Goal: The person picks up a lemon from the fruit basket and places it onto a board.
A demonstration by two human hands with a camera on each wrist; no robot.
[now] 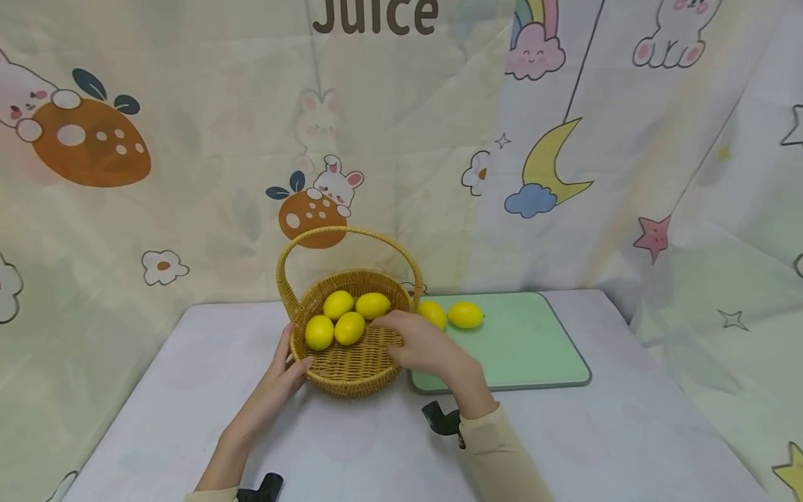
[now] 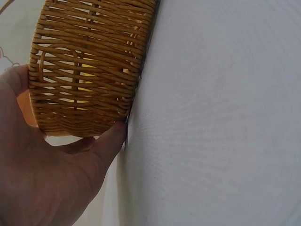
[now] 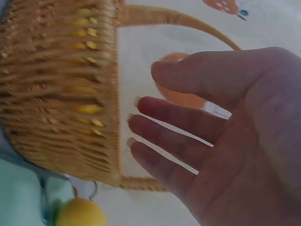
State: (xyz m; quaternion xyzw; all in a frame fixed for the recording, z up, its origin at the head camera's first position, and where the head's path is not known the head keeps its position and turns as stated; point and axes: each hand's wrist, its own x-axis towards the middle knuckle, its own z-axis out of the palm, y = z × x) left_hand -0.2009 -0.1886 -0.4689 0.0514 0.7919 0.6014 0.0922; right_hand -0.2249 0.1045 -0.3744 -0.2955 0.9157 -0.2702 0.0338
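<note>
A woven wicker basket (image 1: 354, 382) with a tall arched handle stands on the table, several yellow lemons (image 1: 349, 328) lying toward its back and left. My left hand (image 1: 282, 383) grips the basket's left side, thumb at the rim. In the left wrist view, fingers of that hand (image 2: 51, 174) reach the bottom edge of the wicker wall. Over the basket's right rim, my right hand (image 1: 429, 345) is spread with nothing in it. The right wrist view shows its fingers (image 3: 174, 125) apart and extended, beside the rim. Two lemons (image 1: 465, 315) rest on a green board; the wrist partly hides one.
The pale green board (image 1: 521, 359) with a grey edge lies flat right of the basket. A white cloth (image 1: 364, 453) covers the table. Behind it hangs a printed curtain (image 1: 414, 174) with cartoon rabbits, fruit and a moon.
</note>
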